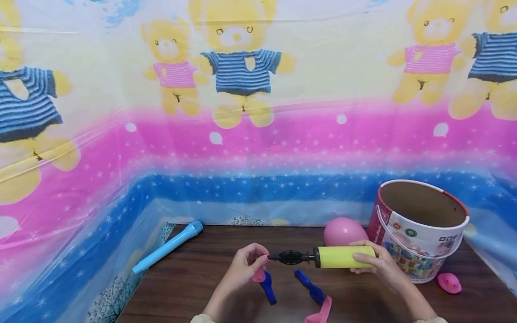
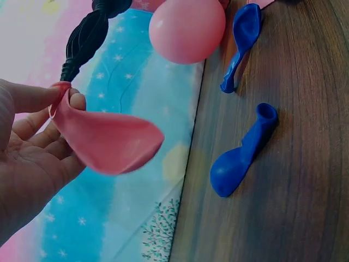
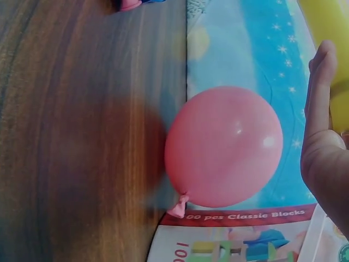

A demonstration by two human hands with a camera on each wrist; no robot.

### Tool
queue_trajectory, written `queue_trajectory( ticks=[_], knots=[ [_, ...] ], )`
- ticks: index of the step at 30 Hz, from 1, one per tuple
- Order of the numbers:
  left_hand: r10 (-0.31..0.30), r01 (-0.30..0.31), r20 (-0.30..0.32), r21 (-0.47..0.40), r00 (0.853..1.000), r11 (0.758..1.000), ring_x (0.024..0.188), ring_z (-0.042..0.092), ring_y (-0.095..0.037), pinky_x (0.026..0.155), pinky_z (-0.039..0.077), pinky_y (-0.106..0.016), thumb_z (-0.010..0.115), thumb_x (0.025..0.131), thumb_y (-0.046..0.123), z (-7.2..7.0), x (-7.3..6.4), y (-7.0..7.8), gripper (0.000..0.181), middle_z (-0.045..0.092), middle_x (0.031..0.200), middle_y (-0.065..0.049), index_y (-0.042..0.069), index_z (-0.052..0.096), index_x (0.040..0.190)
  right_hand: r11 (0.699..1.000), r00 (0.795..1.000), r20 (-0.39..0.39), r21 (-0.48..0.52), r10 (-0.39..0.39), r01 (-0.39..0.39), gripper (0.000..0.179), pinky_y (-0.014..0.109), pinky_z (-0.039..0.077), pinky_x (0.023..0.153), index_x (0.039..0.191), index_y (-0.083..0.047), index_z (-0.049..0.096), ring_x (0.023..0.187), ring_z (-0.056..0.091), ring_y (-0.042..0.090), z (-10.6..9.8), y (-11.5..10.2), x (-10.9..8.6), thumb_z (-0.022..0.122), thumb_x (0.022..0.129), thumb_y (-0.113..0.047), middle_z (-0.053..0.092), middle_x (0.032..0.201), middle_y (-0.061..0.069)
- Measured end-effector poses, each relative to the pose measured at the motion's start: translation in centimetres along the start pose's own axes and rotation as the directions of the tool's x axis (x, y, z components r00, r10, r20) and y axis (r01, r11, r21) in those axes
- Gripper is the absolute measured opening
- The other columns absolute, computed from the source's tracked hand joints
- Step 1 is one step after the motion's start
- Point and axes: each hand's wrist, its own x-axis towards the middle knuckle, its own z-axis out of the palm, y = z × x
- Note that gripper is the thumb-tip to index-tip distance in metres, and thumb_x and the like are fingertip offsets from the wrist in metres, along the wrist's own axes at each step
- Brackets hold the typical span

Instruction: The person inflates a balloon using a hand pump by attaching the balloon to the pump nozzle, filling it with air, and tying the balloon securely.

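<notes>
Limp pink balloon (image 2: 112, 143): in front of you, left of centre, above the table (image 1: 169, 289), neck at the pump's black nozzle tip; can't tell how far on. Your left hand (image 1: 246, 265) pinches that neck, thumb and fingers together. Your right hand (image 1: 379, 264) is clamped round the yellow barrel of the hand pump (image 1: 343, 257), which lies level, nozzle pointing left. Two limp blue balloons (image 1: 310, 286) on the table near the pump; another pink balloon (image 1: 323, 310), limp, at the near side. Inflated balloon (image 1: 343, 231), pink, knotted, behind the pump, next to the bucket (image 1: 414, 258) at right. Pink toy (image 1: 449, 283) right of bucket. Light-blue tube (image 1: 167, 249) far left.
</notes>
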Motion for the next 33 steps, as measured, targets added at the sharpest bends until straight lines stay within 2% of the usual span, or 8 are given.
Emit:
queue_trajectory(
  ticks=[15,17,21,22,24,29,31,33],
  knots=[
    [0.173,-0.152,-0.099,0.187,0.980,0.970,0.071,0.051,0.000,0.062,0.044,-0.016,0.067,0.091,0.012,1.7,-0.6,1.5,0.013,0.066,0.091,-0.015,0.002,0.065,0.099,0.984,0.981,0.186,0.159,0.048,-0.078,0.035,0.024,0.058,0.072,0.122,-0.030,0.061,0.081,0.071,0.012,0.6,0.6,0.2,0.037,0.104,-0.012,0.059,0.108,0.001],
    [0.283,-0.194,-0.201,0.373,0.938,0.907,0.073,0.045,-0.001,0.064,0.040,-0.018,0.074,0.087,0.018,1.7,-0.3,1.2,0.016,0.062,0.090,-0.007,0.006,0.065,0.094,0.987,0.989,0.145,0.150,0.034,-0.056,0.034,0.024,0.058,0.070,0.119,-0.029,0.062,0.079,0.071,0.012,1.0,0.8,0.1,0.039,0.103,-0.009,0.059,0.106,0.000],
    [0.537,-0.109,-0.392,0.725,0.747,0.680,0.069,0.036,-0.004,0.064,0.032,-0.022,0.084,0.075,0.027,2.1,0.3,0.5,0.027,0.053,0.076,0.002,0.012,0.061,0.071,0.987,0.998,0.014,0.146,0.058,-0.059,0.030,0.023,0.057,0.068,0.116,-0.030,0.064,0.077,0.070,0.012,2.4,1.3,0.3,0.045,0.102,-0.011,0.059,0.105,0.000],
    [0.545,-0.080,-0.410,0.742,0.731,0.666,0.063,0.034,-0.004,0.060,0.030,-0.021,0.083,0.076,0.028,2.2,0.4,0.4,0.032,0.050,0.069,0.003,0.012,0.058,0.063,0.986,0.997,-0.018,0.154,0.073,-0.069,0.028,0.023,0.057,0.068,0.115,-0.030,0.064,0.076,0.070,0.012,2.8,1.4,0.4,0.046,0.101,-0.012,0.058,0.106,0.000],
    [0.491,-0.058,-0.430,0.705,0.758,0.706,0.052,0.031,-0.003,0.052,0.025,-0.018,0.078,0.082,0.027,2.4,0.6,0.4,0.038,0.049,0.056,0.004,0.012,0.056,0.054,0.981,0.992,-0.074,0.173,0.103,-0.089,0.027,0.022,0.057,0.068,0.113,-0.032,0.065,0.075,0.070,0.012,3.6,1.6,0.5,0.048,0.101,-0.015,0.057,0.106,0.000],
    [0.104,-0.010,-0.402,0.228,0.910,0.974,0.054,0.057,-0.005,0.048,0.037,-0.014,0.058,0.098,0.020,2.7,1.1,0.7,0.030,0.071,0.074,-0.011,-0.002,0.071,0.082,0.975,0.983,-0.150,0.211,0.107,-0.074,0.027,0.021,0.057,0.065,0.108,-0.035,0.066,0.072,0.070,0.013,5.1,2.1,0.7,0.050,0.100,-0.014,0.056,0.106,0.002],
    [-0.025,0.010,-0.376,-0.043,0.926,0.999,0.069,0.068,-0.011,0.059,0.051,-0.018,0.053,0.100,0.016,2.8,1.4,0.8,0.030,0.073,0.093,-0.019,-0.010,0.067,0.104,0.973,0.980,-0.171,0.223,0.102,-0.063,0.027,0.021,0.057,0.065,0.107,-0.034,0.066,0.071,0.070,0.013,5.6,2.2,0.9,0.050,0.100,-0.013,0.057,0.105,0.003],
    [-0.109,0.004,-0.338,-0.298,0.935,0.955,0.082,0.072,-0.012,0.072,0.055,-0.021,0.050,0.101,0.013,2.9,1.8,0.9,0.034,0.071,0.108,-0.022,-0.014,0.056,0.121,0.970,0.976,-0.189,0.234,0.112,-0.066,0.025,0.021,0.057,0.065,0.107,-0.034,0.065,0.071,0.070,0.013,6.1,2.3,1.1,0.051,0.099,-0.014,0.057,0.105,0.004]
  ],
)
